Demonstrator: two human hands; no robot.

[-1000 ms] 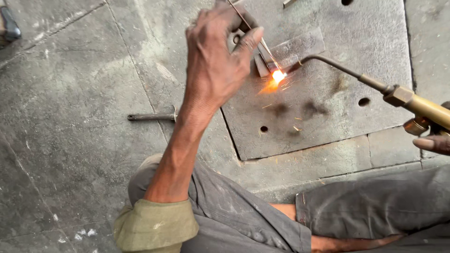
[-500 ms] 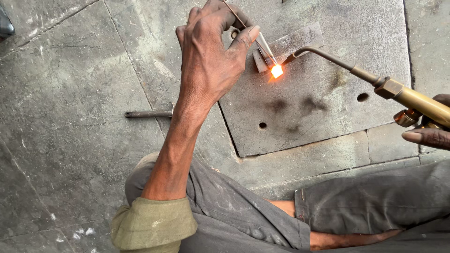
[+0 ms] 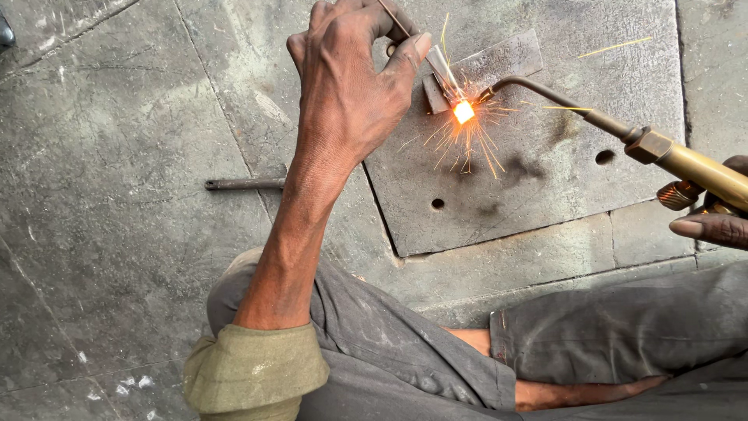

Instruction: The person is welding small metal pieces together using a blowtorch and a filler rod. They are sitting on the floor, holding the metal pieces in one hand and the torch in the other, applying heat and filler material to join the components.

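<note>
My left hand (image 3: 351, 86) is closed on a thin metal rod (image 3: 438, 64) whose lower tip glows orange and throws sparks. The tip rests by a small flat metal piece (image 3: 499, 58) lying on a thick grey steel plate (image 3: 545, 187) with round holes. My right hand (image 3: 713, 218), at the right edge, grips a brass gas torch (image 3: 686, 160). Its curved nozzle (image 3: 530, 87) points at the glowing spot (image 3: 463, 111).
The plate lies on a cracked concrete floor (image 3: 117, 195). A dark metal bar (image 3: 243, 185) lies on the floor left of my forearm. My legs in grey trousers (image 3: 405, 351) fill the bottom of the view.
Sparks now burst from the glowing spot, where before there was only a small flame glow. Both hands and the torch hold nearly the same position over the plate.
</note>
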